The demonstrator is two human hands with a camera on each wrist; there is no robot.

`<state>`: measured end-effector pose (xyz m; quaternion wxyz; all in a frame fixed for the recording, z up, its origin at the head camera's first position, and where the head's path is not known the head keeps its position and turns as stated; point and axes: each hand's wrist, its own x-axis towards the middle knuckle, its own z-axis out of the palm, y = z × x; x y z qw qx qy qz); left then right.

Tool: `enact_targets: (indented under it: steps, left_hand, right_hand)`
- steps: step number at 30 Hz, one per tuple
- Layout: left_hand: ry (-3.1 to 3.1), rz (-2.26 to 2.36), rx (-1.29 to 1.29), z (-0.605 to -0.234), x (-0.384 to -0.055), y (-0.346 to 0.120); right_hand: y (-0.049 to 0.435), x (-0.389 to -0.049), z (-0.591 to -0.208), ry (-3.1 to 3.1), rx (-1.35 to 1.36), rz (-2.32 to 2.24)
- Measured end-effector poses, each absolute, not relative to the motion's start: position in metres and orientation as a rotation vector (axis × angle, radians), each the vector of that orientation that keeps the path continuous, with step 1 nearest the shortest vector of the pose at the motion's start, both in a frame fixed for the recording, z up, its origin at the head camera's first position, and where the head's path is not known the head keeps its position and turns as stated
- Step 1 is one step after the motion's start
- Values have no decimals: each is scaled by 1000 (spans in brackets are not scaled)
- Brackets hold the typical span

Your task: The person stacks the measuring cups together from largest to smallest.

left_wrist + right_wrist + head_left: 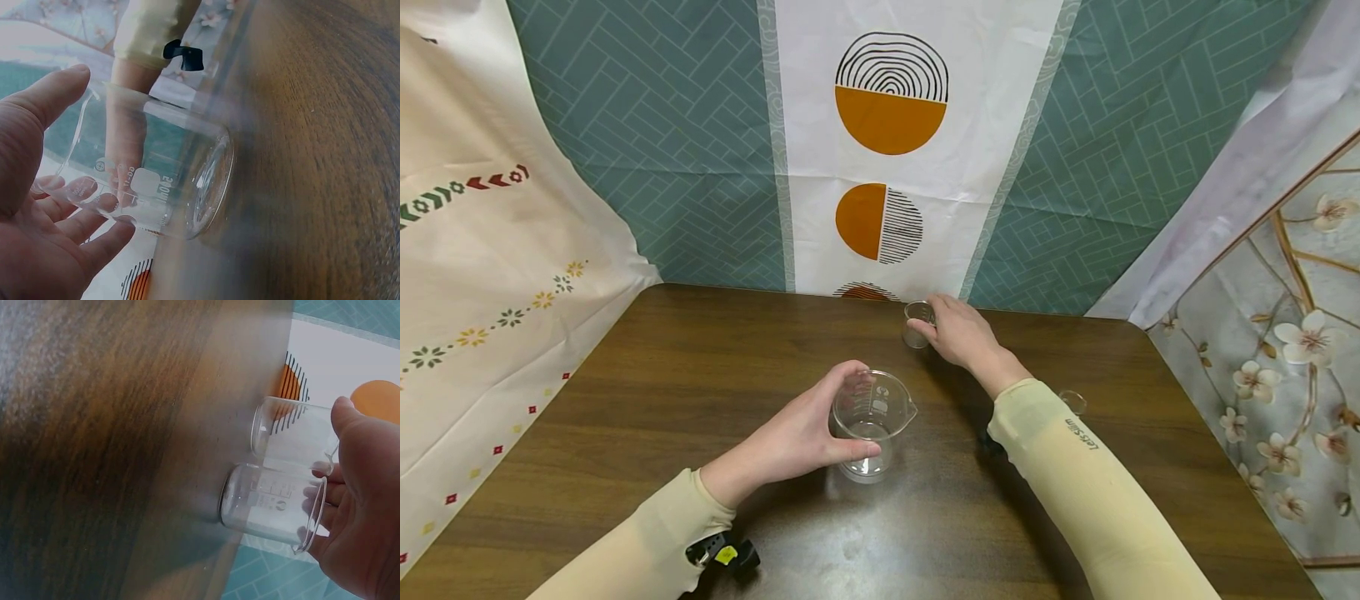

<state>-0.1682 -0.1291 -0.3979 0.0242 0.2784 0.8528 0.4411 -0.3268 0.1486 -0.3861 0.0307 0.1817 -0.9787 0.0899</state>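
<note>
In the head view my left hand (pixel 801 429) is around the large glass beaker (pixel 891 408), thumb across its near side and fingers on the far side. Its 500 ml print and the fingers (pixel 106 203) show through the glass in the left wrist view. Farther back, my right hand (pixel 962 333) reaches to a small beaker (pixel 915 337), its thumb overlapping it in the head view. The right wrist view has two small beakers side by side, one plain (pixel 294 437) and one with white print (pixel 269 503). My thumb and fingers are spread about their rims.
A small round glass (pixel 1072 402) stands at the right, partly behind my right sleeve. The brown wooden table (pixel 715 350) ends at a patterned backdrop (pixel 700 208). Printed cloths hang along both sides.
</note>
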Motion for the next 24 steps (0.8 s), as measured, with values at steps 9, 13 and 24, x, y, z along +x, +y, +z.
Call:
enact_targets:
  steps: [9, 13, 24]
  left_hand:
    - [2630, 1368, 859, -398, -168, -129]
    - [2633, 1365, 853, -398, -168, -129]
    - [2634, 1367, 868, -397, -168, -129]
  right_hand:
    - [148, -328, -388, -3013, 554, 298]
    - [148, -329, -388, -3016, 547, 306]
    - [147, -330, -390, -2997, 542, 313]
